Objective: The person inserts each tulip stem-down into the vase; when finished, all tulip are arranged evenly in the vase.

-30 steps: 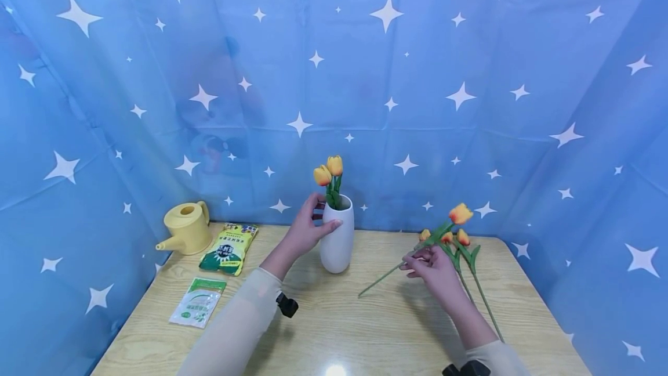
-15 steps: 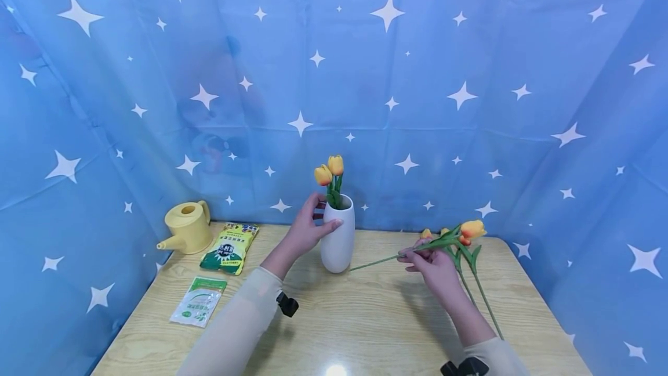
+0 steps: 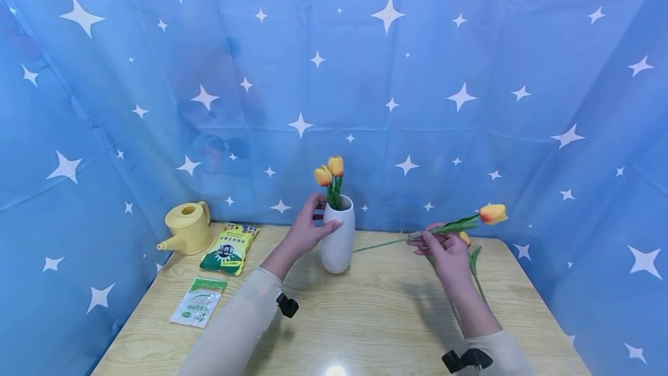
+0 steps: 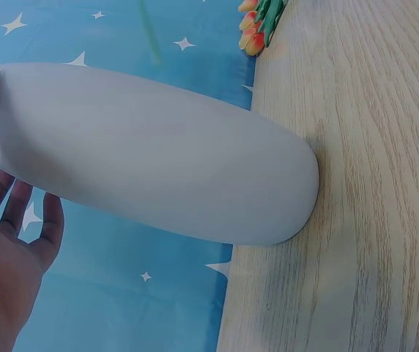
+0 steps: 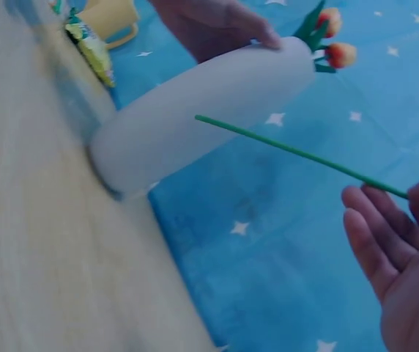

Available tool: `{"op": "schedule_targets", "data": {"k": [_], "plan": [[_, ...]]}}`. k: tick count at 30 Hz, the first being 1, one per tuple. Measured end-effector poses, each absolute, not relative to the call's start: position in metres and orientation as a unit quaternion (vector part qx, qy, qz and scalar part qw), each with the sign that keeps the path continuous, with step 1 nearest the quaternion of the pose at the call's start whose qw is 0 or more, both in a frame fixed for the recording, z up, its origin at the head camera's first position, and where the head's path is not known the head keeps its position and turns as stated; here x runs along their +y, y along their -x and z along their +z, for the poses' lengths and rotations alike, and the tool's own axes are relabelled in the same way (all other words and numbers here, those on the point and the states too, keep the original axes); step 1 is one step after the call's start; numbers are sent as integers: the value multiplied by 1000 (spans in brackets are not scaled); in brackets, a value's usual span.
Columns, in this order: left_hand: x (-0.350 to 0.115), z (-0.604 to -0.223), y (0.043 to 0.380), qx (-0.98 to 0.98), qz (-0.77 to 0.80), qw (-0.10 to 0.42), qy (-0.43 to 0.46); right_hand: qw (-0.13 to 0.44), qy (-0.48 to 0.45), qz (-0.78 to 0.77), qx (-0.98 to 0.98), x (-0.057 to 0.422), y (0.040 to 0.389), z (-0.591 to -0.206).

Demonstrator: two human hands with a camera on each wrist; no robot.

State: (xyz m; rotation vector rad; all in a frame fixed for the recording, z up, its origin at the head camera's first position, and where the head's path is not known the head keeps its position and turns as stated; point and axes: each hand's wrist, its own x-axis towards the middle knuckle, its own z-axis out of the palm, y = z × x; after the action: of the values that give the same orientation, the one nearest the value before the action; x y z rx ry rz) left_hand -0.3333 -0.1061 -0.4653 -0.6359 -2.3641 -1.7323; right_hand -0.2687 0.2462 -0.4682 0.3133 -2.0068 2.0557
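Note:
A white vase [image 3: 338, 242] stands upright on the table with two orange-yellow tulips [image 3: 330, 171] in its mouth. My left hand [image 3: 308, 225] grips the vase near the rim, thumb on the front and fingers round the far side. In my right hand [image 3: 443, 251] is a single tulip [image 3: 493, 214], its stem pinched between thumb and fingers. The green stem [image 5: 297, 152] points left toward the vase, its tip overlapping the vase body in the right wrist view. More tulips [image 4: 252, 29] lie on the table behind my right hand, mostly hidden by it in the head view.
A yellow watering can [image 3: 188, 228] stands at the back left of the wooden table [image 3: 355, 318]. Beside it lies a yellow-green bag [image 3: 229, 248], with a small white-green packet [image 3: 198, 302] in front. A blue star-patterned curtain [image 3: 365, 86] hangs behind.
My right hand has risen and moved slightly right with the tulip. The stem has swung from a downward slant to nearly level, its bloom now farther right. The left hand stays on the vase.

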Motion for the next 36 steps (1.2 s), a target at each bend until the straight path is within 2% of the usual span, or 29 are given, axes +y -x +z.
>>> {"op": "schedule_targets", "data": {"k": [10,24,36], "plan": [[-105,-464,333,-793,-568,72,205,199,-123,720,-653,247,271,-431],[-105,-464,332,-792,-572,70,200,281,-119,745,-594,237,276,-410],[-105,-464,332,-793,-572,73,199,294,-154,743,-581,219,284,-391]]}}
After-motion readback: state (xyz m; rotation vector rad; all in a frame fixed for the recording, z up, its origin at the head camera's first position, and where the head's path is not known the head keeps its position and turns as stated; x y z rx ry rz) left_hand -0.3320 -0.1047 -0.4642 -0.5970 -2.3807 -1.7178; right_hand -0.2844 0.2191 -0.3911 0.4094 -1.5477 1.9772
